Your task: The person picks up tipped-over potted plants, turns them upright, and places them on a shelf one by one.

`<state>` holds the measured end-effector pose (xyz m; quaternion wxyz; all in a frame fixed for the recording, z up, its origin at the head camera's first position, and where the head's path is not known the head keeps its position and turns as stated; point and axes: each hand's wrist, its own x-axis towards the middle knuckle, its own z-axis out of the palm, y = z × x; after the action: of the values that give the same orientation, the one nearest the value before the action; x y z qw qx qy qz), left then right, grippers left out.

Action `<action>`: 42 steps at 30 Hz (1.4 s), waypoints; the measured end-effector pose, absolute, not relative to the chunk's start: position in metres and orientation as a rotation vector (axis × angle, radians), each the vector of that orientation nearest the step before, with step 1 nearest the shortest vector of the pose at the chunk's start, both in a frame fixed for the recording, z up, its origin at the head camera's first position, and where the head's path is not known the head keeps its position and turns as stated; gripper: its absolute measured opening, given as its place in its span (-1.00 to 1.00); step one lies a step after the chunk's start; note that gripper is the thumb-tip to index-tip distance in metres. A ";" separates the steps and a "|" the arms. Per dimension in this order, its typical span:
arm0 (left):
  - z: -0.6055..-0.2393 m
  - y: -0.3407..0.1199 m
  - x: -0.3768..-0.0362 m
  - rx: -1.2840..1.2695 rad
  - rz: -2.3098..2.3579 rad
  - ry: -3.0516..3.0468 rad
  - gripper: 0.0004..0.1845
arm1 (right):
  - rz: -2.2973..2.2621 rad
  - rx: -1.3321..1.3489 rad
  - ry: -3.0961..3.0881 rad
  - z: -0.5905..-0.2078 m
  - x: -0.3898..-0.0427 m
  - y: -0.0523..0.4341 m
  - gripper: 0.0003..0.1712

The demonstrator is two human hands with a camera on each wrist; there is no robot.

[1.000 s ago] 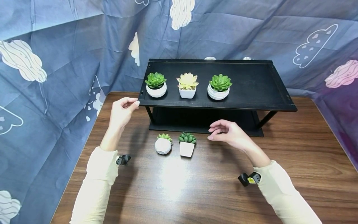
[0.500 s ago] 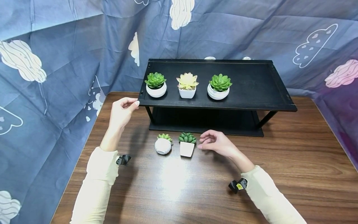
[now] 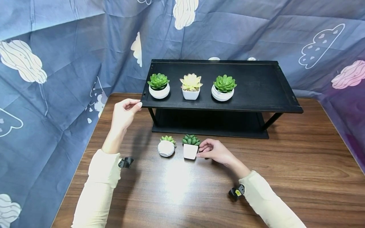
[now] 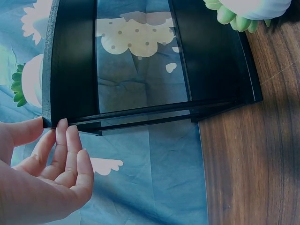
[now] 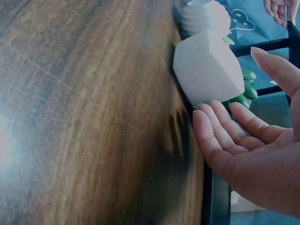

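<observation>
**Right hand at the square pot, left hand at the shelf corner**

Nearest the viewer, the wooden bench (image 3: 182,196) shows a broad bare stretch of brown grain between the two cream sleeves, with a patch of glare in the middle. The bench's left edge runs close beside the left forearm, and the blue cloud-print cloth (image 3: 51,95) hangs right against it; to the right, bare wood reaches out towards the far right edge.

Further in, the right hand (image 3: 214,151) lies low on the bench with its fingers only slightly bent. Its fingertips (image 5: 206,117) touch the right side of the square white pot (image 3: 190,151), which holds a green succulent; the thumb stands apart above, so the hand is released, not grasping. Just left of it, apart by a narrow gap, sits a round white pot (image 3: 166,148) with a paler green plant. Both stand in front of the shelf's lower board.

Beyond them, the left hand (image 3: 123,112) is raised at the front left corner of the black shelf (image 3: 256,91). Its fingers are relaxed and nearly straight, their tips against the corner edge, holding nothing.

On the shelf's top board, three potted succulents stand in a row on the left half: a green one (image 3: 158,85), a pale yellow one (image 3: 191,86) and another green one (image 3: 224,87). The right half of the board is bare black surface up to its raised rim.
</observation>
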<state>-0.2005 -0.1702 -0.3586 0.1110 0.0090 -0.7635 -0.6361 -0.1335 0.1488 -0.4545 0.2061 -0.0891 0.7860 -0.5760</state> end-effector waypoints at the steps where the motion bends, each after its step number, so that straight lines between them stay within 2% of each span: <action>1: -0.358 -0.170 -0.201 0.027 -1.870 -2.244 -0.79 | -1.600 -0.249 2.196 -0.455 -0.134 0.148 -0.55; 22: -0.357 -0.172 -0.202 0.028 -1.866 -2.266 -0.76 | -1.450 -0.294 2.366 -0.461 -0.146 0.132 -0.57; 37: -0.357 -0.171 -0.201 0.010 -1.868 -2.261 -0.77 | -1.418 -0.293 2.383 -0.456 -0.155 0.139 -0.68; 42: -0.357 -0.171 -0.200 0.013 -1.863 -2.268 -0.77 | -1.424 -0.267 2.386 -0.459 -0.157 0.143 -0.66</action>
<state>-0.2002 -0.1707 -0.3571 0.1032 0.0044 -0.7686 -0.6314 -0.1566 0.1428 -0.4586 0.1742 -0.0942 0.8416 -0.5025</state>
